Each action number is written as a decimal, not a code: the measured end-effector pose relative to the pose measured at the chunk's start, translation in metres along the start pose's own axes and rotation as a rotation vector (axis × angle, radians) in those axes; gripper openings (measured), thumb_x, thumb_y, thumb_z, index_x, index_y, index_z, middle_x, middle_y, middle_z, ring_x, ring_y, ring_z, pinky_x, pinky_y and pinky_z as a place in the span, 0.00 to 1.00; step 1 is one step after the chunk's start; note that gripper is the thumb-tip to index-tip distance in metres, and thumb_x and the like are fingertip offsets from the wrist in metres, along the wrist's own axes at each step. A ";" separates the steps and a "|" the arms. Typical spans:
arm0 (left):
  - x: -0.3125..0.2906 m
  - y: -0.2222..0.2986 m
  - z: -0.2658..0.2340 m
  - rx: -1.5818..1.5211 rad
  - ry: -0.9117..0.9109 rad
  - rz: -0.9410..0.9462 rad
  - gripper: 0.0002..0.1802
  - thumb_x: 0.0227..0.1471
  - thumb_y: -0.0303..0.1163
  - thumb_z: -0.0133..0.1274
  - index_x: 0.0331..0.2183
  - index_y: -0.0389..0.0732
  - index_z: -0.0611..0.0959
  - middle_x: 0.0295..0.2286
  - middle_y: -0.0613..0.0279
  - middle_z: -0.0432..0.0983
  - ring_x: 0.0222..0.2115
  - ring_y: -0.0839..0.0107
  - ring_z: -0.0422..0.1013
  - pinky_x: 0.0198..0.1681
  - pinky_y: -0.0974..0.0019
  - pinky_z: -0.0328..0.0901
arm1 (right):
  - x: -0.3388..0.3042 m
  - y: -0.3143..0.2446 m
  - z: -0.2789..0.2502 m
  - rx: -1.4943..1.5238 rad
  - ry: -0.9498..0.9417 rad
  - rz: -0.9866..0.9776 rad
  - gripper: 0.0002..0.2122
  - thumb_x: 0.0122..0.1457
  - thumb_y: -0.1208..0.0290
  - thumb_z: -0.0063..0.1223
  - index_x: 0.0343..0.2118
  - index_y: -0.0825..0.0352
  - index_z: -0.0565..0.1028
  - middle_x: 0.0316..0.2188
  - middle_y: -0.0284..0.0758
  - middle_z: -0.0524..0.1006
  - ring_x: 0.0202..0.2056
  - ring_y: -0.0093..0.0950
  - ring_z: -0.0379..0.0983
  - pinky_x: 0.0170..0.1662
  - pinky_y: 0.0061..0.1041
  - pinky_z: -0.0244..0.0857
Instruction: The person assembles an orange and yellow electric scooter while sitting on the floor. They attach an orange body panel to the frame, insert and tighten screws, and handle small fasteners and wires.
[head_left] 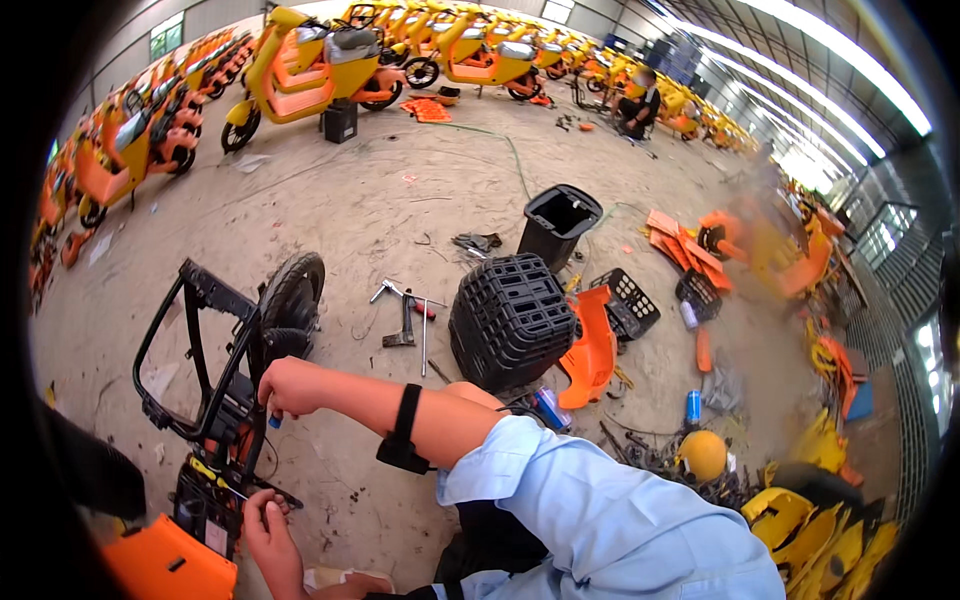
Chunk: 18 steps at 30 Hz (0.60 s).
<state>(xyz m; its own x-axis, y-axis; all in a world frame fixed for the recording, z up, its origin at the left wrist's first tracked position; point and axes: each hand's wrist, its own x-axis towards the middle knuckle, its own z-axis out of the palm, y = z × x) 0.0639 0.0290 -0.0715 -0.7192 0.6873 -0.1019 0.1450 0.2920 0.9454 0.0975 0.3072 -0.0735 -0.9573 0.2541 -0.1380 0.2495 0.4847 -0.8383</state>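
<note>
A stripped black scooter frame [205, 400] stands at the left, with a wheel [293, 300] on its far side. My right hand [288, 388] reaches across to it, fingers closed; a small blue end pokes out below them, the rest hidden. Nearer to me, my left hand [268, 540] is beside the frame's lower part, its fingers bent together around something thin that I cannot make out. Close to those fingertips lies a yellow piece [208, 472] on the frame, above a dark box-like unit [205, 520]. An orange panel [175, 560] sits at the lower left.
A hammer [402, 325] and a T-handle wrench [425, 335] lie on the floor. Beyond my right arm are an upturned black crate [510, 320], a black bin [560, 225] and an orange panel [592, 350]. Rows of scooters [320, 70] line the back; a person [637, 105] crouches there.
</note>
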 end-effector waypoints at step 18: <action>0.003 -0.013 0.028 0.103 0.005 -0.018 0.10 0.65 0.35 0.43 0.41 0.38 0.73 0.23 0.68 0.63 0.22 0.80 0.59 0.26 0.73 0.59 | -0.021 0.014 -0.006 -0.179 0.216 0.085 0.21 0.48 0.76 0.46 0.47 0.62 0.78 0.41 0.43 0.80 0.44 0.43 0.76 0.44 0.38 0.70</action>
<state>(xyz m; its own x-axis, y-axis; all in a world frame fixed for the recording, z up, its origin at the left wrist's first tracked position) 0.0788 0.0454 -0.0928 -0.7255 0.6782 -0.1172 0.2006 0.3712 0.9066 0.1219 0.3133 -0.0791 -0.8834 0.4630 -0.0720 0.3674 0.5890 -0.7198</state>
